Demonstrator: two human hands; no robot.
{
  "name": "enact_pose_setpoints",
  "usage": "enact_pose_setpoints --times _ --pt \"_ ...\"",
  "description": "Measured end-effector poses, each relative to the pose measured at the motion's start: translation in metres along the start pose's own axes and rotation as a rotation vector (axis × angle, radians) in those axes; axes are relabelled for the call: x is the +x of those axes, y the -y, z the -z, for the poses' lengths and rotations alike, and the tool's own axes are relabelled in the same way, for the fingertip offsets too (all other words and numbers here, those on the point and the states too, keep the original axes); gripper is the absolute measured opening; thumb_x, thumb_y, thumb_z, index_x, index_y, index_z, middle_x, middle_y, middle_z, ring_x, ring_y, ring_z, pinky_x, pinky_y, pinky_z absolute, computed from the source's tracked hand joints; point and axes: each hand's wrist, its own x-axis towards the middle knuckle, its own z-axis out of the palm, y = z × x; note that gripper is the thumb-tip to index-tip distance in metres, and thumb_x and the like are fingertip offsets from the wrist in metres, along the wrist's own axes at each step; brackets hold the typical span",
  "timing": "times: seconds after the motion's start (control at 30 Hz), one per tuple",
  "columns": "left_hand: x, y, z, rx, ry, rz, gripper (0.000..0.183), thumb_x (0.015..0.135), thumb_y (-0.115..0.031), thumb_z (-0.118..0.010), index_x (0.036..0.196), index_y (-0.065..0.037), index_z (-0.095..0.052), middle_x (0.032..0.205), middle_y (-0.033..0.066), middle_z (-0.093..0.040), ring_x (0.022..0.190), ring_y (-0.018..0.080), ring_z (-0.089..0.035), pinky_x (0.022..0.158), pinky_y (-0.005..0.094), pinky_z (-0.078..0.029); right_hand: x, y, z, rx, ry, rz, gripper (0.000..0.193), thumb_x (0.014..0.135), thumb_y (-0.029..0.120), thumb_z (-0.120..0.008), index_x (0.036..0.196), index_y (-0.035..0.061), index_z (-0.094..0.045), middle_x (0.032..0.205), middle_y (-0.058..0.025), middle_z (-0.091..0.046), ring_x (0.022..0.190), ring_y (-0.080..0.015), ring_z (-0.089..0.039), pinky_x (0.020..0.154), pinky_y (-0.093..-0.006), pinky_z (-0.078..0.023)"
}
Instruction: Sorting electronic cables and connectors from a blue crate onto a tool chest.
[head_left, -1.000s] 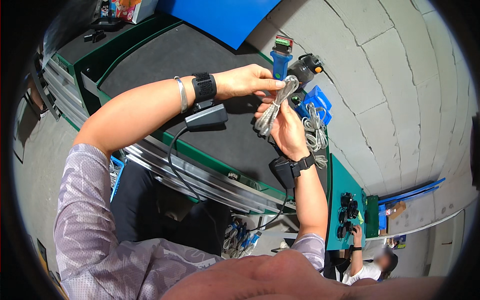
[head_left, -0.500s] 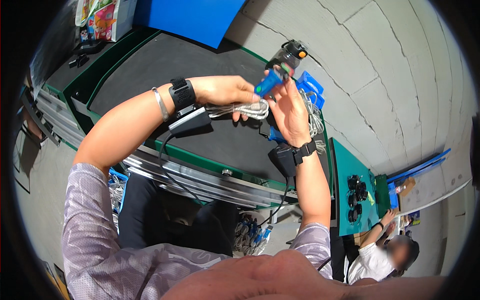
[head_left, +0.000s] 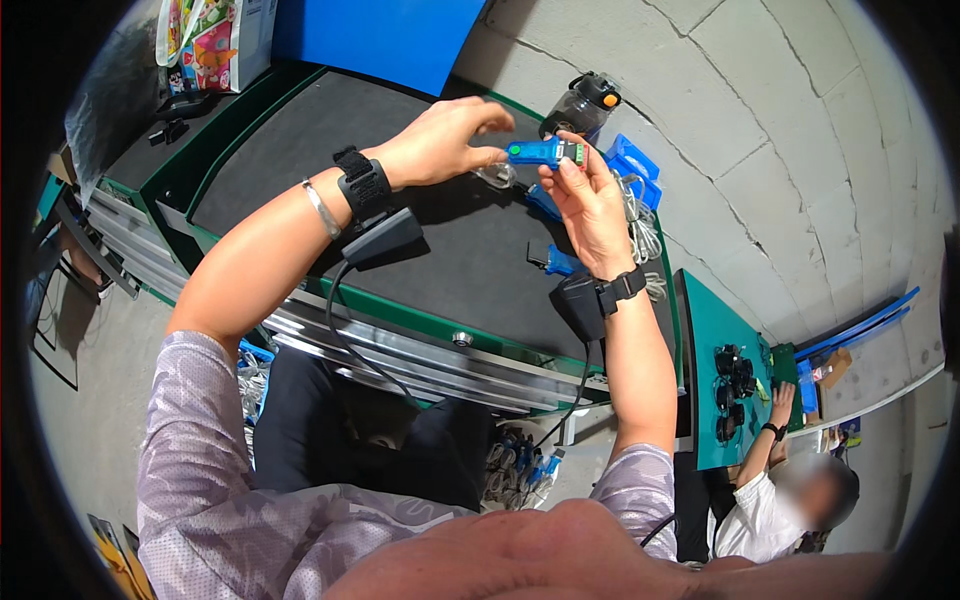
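Above the dark work mat (head_left: pixel 400 265), my right hand (head_left: pixel 590 205) pinches a blue adapter (head_left: pixel 535 152) with a green terminal block at one end and a green spot on its body. My left hand (head_left: pixel 450 140) is just left of the adapter, fingers and thumb apart, with nothing visible between them. A coiled grey cable (head_left: pixel 496 176) shows partly below the left thumb. Beside my right hand, a second blue connector (head_left: pixel 543 201) and a third blue connector (head_left: pixel 563 262) lie partly hidden on the mat.
At the back stand a dark bottle (head_left: pixel 585 105) and a blue tray (head_left: pixel 632 168), with grey cable coils (head_left: pixel 642 225) beside the tray. A green rim (head_left: pixel 400 325) edges the bench. On the right, a co-worker (head_left: pixel 765 510) reaches over a teal table (head_left: pixel 705 400) holding black items.
My left hand has let go of the coiled grey cable and opened, moving slightly up. The adapter in my right hand has turned level, its green terminal block now facing right.
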Motion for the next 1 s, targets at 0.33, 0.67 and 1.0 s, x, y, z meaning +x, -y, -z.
enact_pose_setpoints --times 0.33,0.67,1.0 --pt "0.001 -0.006 -0.005 -0.11 -0.026 -0.105 0.05 0.077 -0.024 -0.077 0.118 -0.005 -0.057 0.103 0.0096 -0.064 0.104 0.0256 -0.06 0.092 0.0365 -0.048 -0.007 0.001 -0.015 -0.059 0.031 0.004 0.04 0.091 0.009 -0.064 0.128 0.0037 -0.05 0.111 -0.0065 -0.058 0.1 -0.0141 -0.061 0.088 -0.0274 -0.051" --pt "-0.005 -0.003 -0.004 -0.185 0.292 -0.094 0.04 0.086 -0.035 -0.068 0.102 0.0 -0.058 0.089 0.0204 -0.062 0.085 0.0378 -0.061 0.074 0.0444 -0.048 -0.007 0.006 -0.014 -0.489 0.092 0.044 0.038 0.084 0.006 -0.073 0.118 0.0008 -0.056 0.105 -0.0063 -0.063 0.096 -0.0099 -0.061 0.083 -0.0244 -0.05" --pt "-0.012 -0.003 0.004 -0.164 0.75 0.093 0.04 0.09 -0.039 -0.063 0.104 -0.002 -0.056 0.078 0.0196 -0.065 0.074 0.0384 -0.063 0.067 0.0437 -0.048 -0.01 -0.009 -0.005 -1.028 0.297 0.057 0.039 0.076 0.017 -0.08 0.107 0.0024 -0.06 0.07 -0.0023 -0.057 0.061 -0.0073 -0.051 0.058 -0.0256 -0.045"
